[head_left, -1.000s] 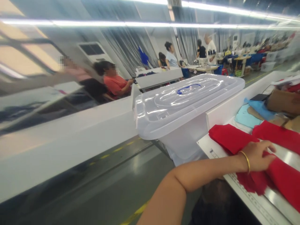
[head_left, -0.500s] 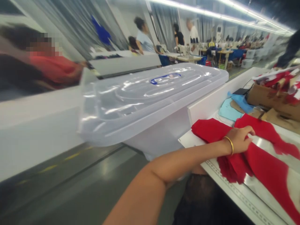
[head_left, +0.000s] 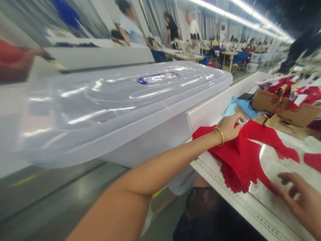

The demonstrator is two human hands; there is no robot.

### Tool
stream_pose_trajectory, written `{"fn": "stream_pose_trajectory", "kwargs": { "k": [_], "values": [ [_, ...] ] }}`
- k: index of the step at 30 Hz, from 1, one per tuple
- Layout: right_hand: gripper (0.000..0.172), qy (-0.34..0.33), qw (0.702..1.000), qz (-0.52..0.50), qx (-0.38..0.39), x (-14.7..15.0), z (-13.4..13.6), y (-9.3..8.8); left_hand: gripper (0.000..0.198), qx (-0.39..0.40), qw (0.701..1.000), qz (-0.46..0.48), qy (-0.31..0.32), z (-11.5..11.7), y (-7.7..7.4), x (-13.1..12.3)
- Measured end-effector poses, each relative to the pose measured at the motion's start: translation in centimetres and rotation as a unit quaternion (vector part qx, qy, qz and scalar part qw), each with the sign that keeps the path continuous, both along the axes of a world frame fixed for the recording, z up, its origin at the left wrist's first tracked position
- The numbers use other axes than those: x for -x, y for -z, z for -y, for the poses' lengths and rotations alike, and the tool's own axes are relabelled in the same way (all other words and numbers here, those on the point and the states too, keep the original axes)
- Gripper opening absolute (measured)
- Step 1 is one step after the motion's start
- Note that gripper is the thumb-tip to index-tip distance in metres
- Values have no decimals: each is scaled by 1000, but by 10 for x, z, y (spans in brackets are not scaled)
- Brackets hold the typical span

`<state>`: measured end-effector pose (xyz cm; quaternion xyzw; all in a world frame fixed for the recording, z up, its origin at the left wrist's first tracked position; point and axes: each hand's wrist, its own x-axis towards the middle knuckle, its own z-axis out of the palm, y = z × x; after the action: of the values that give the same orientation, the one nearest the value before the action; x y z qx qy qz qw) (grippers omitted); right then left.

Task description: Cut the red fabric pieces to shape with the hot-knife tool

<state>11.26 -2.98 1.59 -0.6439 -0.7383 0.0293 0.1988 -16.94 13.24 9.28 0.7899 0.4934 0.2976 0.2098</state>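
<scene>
My left hand (head_left: 229,127), with a gold bangle on the wrist, rests on a pile of red fabric pieces (head_left: 244,155) near the left end of the white work table (head_left: 225,197). Its fingers curl over the cloth, pinching it. My right hand (head_left: 299,201) comes in at the lower right, fingers spread and loose, just above the table beside the red cloth, holding nothing.
A large clear plastic bin with a lid (head_left: 120,103) stands left of the table. A cardboard box (head_left: 286,107) with red and white scraps sits at the back, blue paper pieces (head_left: 244,107) beside it. Other people work at tables behind. Grey floor lies below left.
The view has swung right, so the bin looms larger. My left hand has stayed on the red cloth. My right hand has come into view at the lower right.
</scene>
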Motion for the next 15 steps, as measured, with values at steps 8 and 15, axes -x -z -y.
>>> {"fn": "stream_pose_trajectory", "kwargs": {
  "k": [8,15],
  "values": [
    [34,7,999,-34,0,19,-8,-14,20,-26,994,-94,-41,-10,-1,6],
    [22,-81,990,-63,-101,51,-11,-40,37,-64,958,-254,-114,2,-7,43]
  ]
}}
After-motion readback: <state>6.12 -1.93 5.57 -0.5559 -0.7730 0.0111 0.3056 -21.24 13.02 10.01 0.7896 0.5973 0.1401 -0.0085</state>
